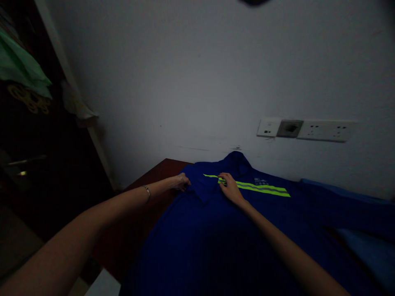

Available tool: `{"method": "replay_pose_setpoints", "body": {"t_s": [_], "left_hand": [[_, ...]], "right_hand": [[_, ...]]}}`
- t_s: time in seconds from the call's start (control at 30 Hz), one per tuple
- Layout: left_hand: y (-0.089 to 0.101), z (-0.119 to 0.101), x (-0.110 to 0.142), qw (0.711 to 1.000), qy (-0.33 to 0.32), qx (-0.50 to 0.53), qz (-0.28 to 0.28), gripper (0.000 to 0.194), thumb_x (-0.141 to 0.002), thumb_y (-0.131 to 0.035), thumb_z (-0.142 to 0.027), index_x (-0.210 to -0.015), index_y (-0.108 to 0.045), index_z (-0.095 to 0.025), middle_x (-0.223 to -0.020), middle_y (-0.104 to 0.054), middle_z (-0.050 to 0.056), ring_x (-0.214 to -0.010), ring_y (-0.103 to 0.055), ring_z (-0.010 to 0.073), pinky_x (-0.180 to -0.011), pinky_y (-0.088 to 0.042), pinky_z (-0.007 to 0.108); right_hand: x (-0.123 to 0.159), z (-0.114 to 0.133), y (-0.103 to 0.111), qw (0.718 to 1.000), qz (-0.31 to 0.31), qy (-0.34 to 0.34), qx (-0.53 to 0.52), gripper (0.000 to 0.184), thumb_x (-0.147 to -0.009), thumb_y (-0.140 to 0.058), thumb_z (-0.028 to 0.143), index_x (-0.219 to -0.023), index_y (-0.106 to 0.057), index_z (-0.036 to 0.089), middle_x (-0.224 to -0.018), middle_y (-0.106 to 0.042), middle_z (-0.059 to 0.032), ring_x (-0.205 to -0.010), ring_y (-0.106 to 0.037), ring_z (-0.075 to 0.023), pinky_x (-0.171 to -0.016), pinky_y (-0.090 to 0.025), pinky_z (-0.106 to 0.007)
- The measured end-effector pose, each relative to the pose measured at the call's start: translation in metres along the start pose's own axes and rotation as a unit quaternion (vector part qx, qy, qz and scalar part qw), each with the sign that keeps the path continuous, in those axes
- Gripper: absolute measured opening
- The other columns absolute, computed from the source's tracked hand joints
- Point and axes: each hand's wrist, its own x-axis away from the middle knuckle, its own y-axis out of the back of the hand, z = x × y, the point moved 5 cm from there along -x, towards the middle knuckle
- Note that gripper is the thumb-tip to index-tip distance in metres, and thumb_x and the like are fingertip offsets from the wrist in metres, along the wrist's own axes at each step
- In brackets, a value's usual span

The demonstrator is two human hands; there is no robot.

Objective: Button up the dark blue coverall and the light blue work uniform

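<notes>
A dark blue long-sleeved work shirt [256, 218] is spread out with its collar [237, 162] close to the wall. Across its chest runs a bright yellow-green reflective stripe [262, 188] with a grey band. My left hand [182, 181] grips the garment's left edge, where the cloth is folded over toward the middle. At the inner end of the stripe, my right hand [231, 189] has its thumb and bent fingers closed on the fabric. Part of the stripe left of that hand lies under the folded cloth. Shadow darkens the lower part of the shirt.
The shirt lies on a dark red table [151, 176] against a pale wall [197, 82]. Sockets [324, 130] are set in the wall at right. A lighter blue cloth [370, 250] shows beneath the sleeve. A dark door [40, 185] with hanging cloths stands at left.
</notes>
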Motion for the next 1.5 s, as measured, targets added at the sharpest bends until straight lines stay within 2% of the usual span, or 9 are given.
{"method": "replay_pose_setpoints", "body": {"t_s": [0.17,0.3,0.4,0.5,0.63,0.77,0.9,1.17,1.5], "left_hand": [[0.004,-0.069,0.006,0.987,-0.134,-0.06,-0.065,0.04,-0.061,-0.056,-0.003,-0.099,-0.06,-0.013,-0.101,-0.062,0.01,-0.096,-0.056,0.0211,-0.083,-0.044,0.027],[0.014,-0.147,0.01,0.945,-0.302,-0.112,-0.058,0.05,-0.059,-0.052,0.001,-0.106,-0.06,-0.013,-0.101,-0.062,0.008,-0.092,-0.057,0.019,-0.085,-0.043,0.028],[0.025,-0.189,0.001,0.948,-0.294,-0.101,-0.067,0.057,-0.057,-0.051,0.004,-0.111,-0.058,-0.012,-0.099,-0.063,0.008,-0.088,-0.058,0.0178,-0.083,-0.045,0.027],[0.03,-0.212,-0.006,0.955,-0.257,-0.017,-0.151,0.062,-0.056,-0.053,0.004,-0.116,-0.054,-0.01,-0.102,-0.061,0.01,-0.093,-0.057,0.0187,-0.084,-0.044,0.027],[-0.004,-0.209,-0.002,0.939,-0.21,0.171,-0.211,0.059,-0.058,-0.053,0.005,-0.115,-0.054,-0.009,-0.101,-0.061,0.011,-0.093,-0.057,0.0183,-0.081,-0.046,0.027],[-0.059,-0.197,0.008,0.915,-0.247,0.295,-0.12,0.061,-0.055,-0.055,0.007,-0.114,-0.053,-0.01,-0.097,-0.062,0.01,-0.092,-0.057,0.0164,-0.083,-0.045,0.028],[-0.081,-0.191,0.022,0.877,-0.304,0.37,-0.027,0.063,-0.056,-0.059,0.004,-0.116,-0.052,-0.013,-0.096,-0.062,0.008,-0.091,-0.058,0.0155,-0.086,-0.044,0.03],[-0.062,-0.183,0.047,0.866,-0.352,0.355,-0.002,0.048,-0.061,-0.067,-0.01,-0.108,-0.059,-0.015,-0.106,-0.061,0.009,-0.099,-0.055,0.0168,-0.091,-0.041,0.031],[-0.027,-0.16,0.029,0.913,-0.238,0.329,0.046,0.033,-0.068,-0.065,-0.04,-0.08,-0.069,-0.009,-0.081,-0.068,0.011,-0.073,-0.062,0.0158,-0.072,-0.049,0.026]], "right_hand": [[0.005,0.001,0.038,0.999,-0.014,0.009,0.03,0.037,-0.072,-0.042,0.015,-0.107,-0.052,0.019,-0.124,-0.04,-0.0098,-0.11,-0.045,-0.0213,-0.093,-0.038,-0.035],[-0.003,0.01,0.077,0.997,-0.037,0.045,0.058,0.046,-0.074,-0.042,0.017,-0.12,-0.044,0.019,-0.132,-0.033,-0.0102,-0.116,-0.04,-0.023,-0.097,-0.034,-0.038],[-0.014,0.008,0.105,0.996,-0.069,0.035,0.035,0.054,-0.073,-0.045,0.02,-0.126,-0.037,0.019,-0.13,-0.037,-0.012,-0.11,-0.045,-0.024,-0.093,-0.038,-0.041],[-0.023,-0.005,0.123,0.996,-0.087,-0.02,-0.018,0.061,-0.07,-0.05,0.023,-0.128,-0.033,0.018,-0.128,-0.041,-0.0133,-0.101,-0.051,-0.0245,-0.082,-0.045,-0.04],[-0.024,-0.024,0.126,0.994,-0.065,-0.065,-0.052,0.069,-0.065,-0.056,0.025,-0.129,-0.032,0.018,-0.129,-0.041,-0.0143,-0.105,-0.05,-0.0259,-0.084,-0.043,-0.041],[-0.015,-0.025,0.119,0.999,-0.022,-0.02,-0.022,0.068,-0.062,-0.059,0.023,-0.127,-0.038,0.018,-0.128,-0.044,-0.0112,-0.114,-0.044,-0.0254,-0.094,-0.036,-0.041],[-0.006,-0.017,0.116,0.999,0.043,-0.006,-0.014,0.054,-0.062,-0.058,0.017,-0.116,-0.053,0.018,-0.116,-0.056,-0.0076,-0.106,-0.051,-0.0225,-0.093,-0.036,-0.036],[-0.002,0.007,0.126,0.982,0.157,0.005,-0.105,0.023,-0.069,-0.058,0.027,-0.088,-0.067,0.017,-0.084,-0.067,-0.001,-0.078,-0.059,-0.0184,-0.075,-0.044,-0.03],[-0.004,0.031,0.139,0.997,0.002,0.057,-0.045,0.011,-0.073,-0.053,0.02,-0.079,-0.061,0.018,-0.072,-0.062,0.0017,-0.07,-0.057,-0.0136,-0.066,-0.041,-0.024]]}}
